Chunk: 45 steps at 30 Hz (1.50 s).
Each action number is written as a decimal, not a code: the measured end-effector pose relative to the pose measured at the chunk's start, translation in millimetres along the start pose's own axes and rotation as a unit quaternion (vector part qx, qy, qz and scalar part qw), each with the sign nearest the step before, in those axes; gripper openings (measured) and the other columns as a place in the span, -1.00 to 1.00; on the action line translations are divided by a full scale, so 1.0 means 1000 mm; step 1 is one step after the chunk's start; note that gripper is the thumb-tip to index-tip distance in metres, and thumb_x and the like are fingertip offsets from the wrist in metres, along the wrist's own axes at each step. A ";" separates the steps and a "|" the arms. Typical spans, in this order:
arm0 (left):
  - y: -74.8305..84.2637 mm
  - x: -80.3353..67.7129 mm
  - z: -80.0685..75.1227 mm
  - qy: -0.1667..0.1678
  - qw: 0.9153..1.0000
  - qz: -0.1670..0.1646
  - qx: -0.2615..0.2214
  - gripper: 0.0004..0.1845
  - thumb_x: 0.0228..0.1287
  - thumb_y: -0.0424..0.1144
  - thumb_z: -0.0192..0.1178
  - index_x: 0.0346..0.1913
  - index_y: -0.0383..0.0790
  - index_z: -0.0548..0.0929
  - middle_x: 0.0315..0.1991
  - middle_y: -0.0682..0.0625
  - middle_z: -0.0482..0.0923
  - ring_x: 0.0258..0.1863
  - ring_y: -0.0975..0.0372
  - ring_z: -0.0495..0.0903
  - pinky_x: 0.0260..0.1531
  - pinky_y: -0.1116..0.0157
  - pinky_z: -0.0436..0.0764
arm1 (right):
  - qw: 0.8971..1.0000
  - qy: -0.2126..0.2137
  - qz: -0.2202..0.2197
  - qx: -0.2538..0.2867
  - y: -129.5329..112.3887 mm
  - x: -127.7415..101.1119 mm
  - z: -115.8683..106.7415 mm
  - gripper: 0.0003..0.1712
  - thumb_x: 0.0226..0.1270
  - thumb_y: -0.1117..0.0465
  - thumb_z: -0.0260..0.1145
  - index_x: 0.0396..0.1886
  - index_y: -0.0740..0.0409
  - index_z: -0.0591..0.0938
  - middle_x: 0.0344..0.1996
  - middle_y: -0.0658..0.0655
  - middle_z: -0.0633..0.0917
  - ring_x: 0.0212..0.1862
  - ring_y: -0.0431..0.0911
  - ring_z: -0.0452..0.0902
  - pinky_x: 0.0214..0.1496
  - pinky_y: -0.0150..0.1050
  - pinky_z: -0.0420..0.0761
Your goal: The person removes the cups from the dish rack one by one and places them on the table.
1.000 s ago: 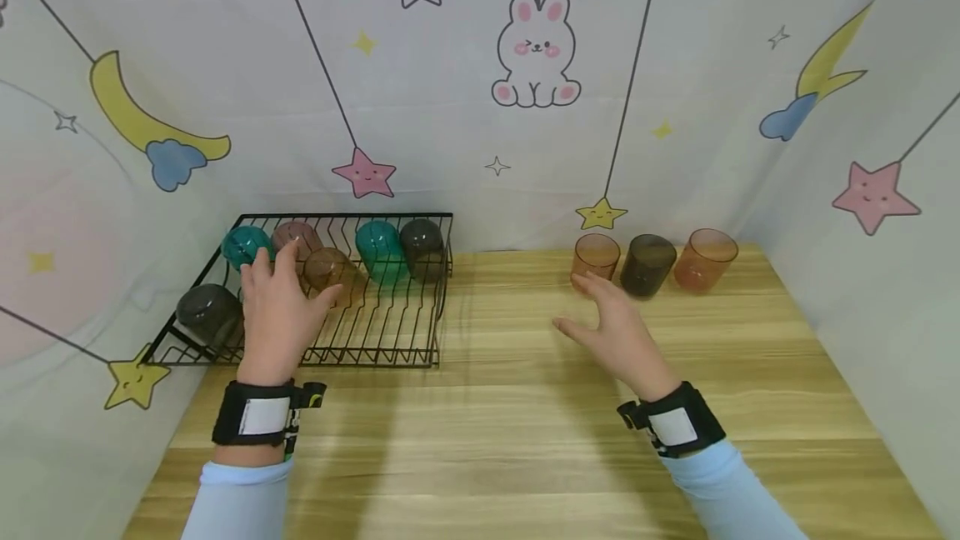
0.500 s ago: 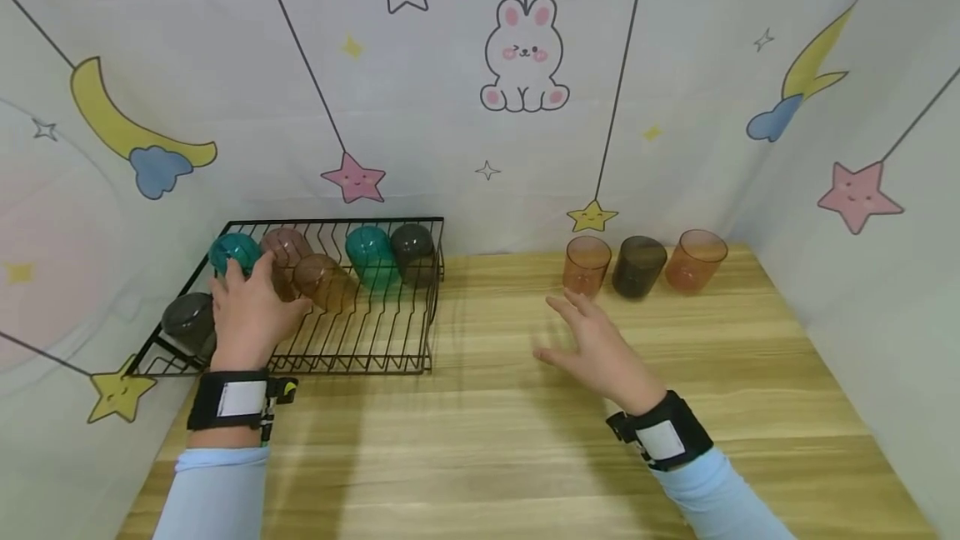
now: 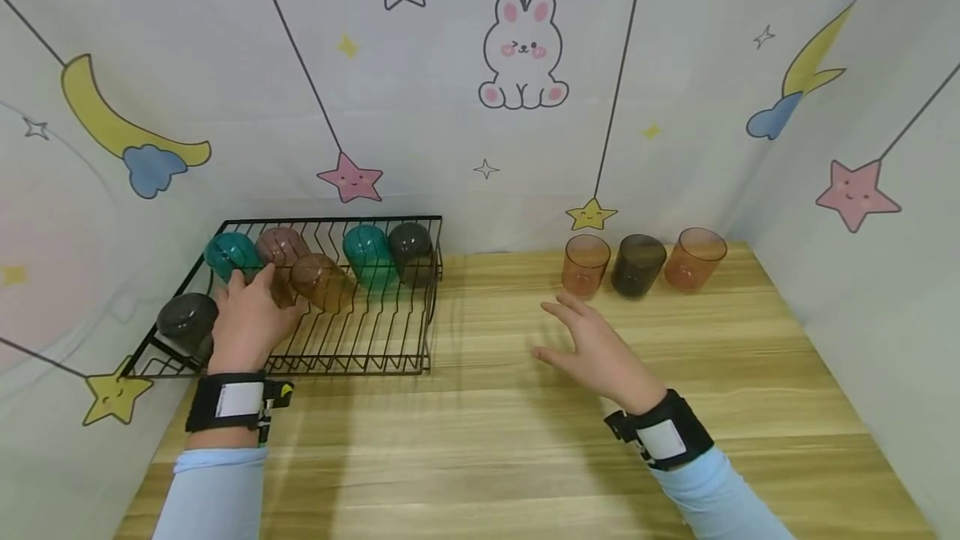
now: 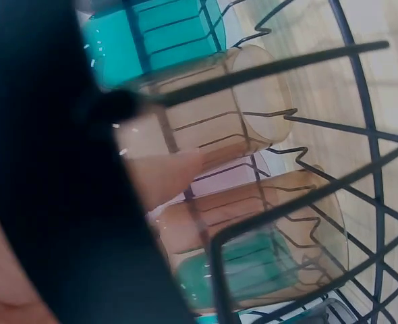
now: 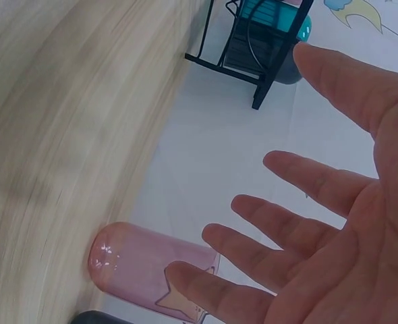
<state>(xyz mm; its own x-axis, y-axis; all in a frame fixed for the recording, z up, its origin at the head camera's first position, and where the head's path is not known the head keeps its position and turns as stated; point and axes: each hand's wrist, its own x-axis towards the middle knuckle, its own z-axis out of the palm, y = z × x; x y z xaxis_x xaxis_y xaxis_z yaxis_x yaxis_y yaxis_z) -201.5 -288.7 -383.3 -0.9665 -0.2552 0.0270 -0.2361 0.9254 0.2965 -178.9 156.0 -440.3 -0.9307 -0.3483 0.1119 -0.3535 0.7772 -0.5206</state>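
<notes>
My left hand [image 3: 250,323] is lowered into the black wire dish rack [image 3: 375,357], fingers bent around an amber see-through cup [image 4: 253,236] that the hand hides in the head view. Its thumb lies between this cup and another amber cup [image 3: 321,280]. Beyond the fingertips are a teal cup [image 3: 231,254] and a mauve cup [image 3: 281,247]; a dark grey cup [image 3: 187,319] is left of the hand. My right hand [image 3: 600,354] hovers over the table with spread fingers and holds nothing. Nearest to it stands an orange cup [image 3: 586,265].
A second teal cup [image 3: 369,255] and another dark cup [image 3: 411,250] lie at the rack's back right. On the wooden table [image 3: 480,440], a dark cup [image 3: 638,263] and a second orange cup [image 3: 696,258] stand upright by the printed cloth backdrop [image 3: 450,90].
My left hand has moved left and down into the rack, its fingers closing in around the amber cup. My right hand has shifted slightly toward me, still spread.
</notes>
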 end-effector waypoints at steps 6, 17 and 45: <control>-0.002 -0.002 0.002 0.012 1.000 -0.010 -0.010 -0.15 0.08 -0.13 0.26 0.40 -0.27 0.12 0.30 -0.56 -0.04 0.19 -0.46 0.09 -0.12 -0.40 0.33 | 1.000 0.002 0.001 0.001 -0.002 -0.001 -0.002 -0.20 0.11 -0.23 0.30 0.29 0.04 0.38 0.36 0.22 0.28 0.35 0.12 0.25 0.30 0.04 0.37; -0.001 -0.008 0.003 0.058 0.998 -0.015 -0.019 -0.29 0.08 -0.22 0.20 0.31 -0.39 0.24 0.23 -0.61 0.01 0.10 -0.48 0.15 -0.33 -0.35 0.39 | 1.000 0.019 0.012 0.011 -0.005 -0.002 -0.005 -0.24 0.14 -0.18 0.30 0.28 0.04 0.39 0.33 0.21 0.33 0.34 0.11 0.25 0.32 0.05 0.34; 0.013 -0.025 -0.009 0.105 0.994 -0.034 0.010 -0.51 0.09 -0.29 0.12 0.09 -0.44 0.32 -0.09 -0.54 0.30 -0.17 -0.38 0.34 -0.66 -0.18 0.37 | 0.998 0.050 0.023 0.038 -0.006 -0.002 -0.013 -0.39 0.16 -0.15 0.29 0.15 0.05 0.50 0.11 0.06 0.58 0.22 -0.02 0.43 0.21 -0.05 0.46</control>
<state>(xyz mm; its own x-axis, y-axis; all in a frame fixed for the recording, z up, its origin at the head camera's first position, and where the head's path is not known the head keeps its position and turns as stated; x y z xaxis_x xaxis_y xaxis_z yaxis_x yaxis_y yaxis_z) -179.1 -272.8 -371.0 -0.9064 -0.3681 0.2072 -0.3040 0.9091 0.2849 -175.8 158.5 -426.7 -0.9517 -0.2561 0.1693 -0.3061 0.7474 -0.5896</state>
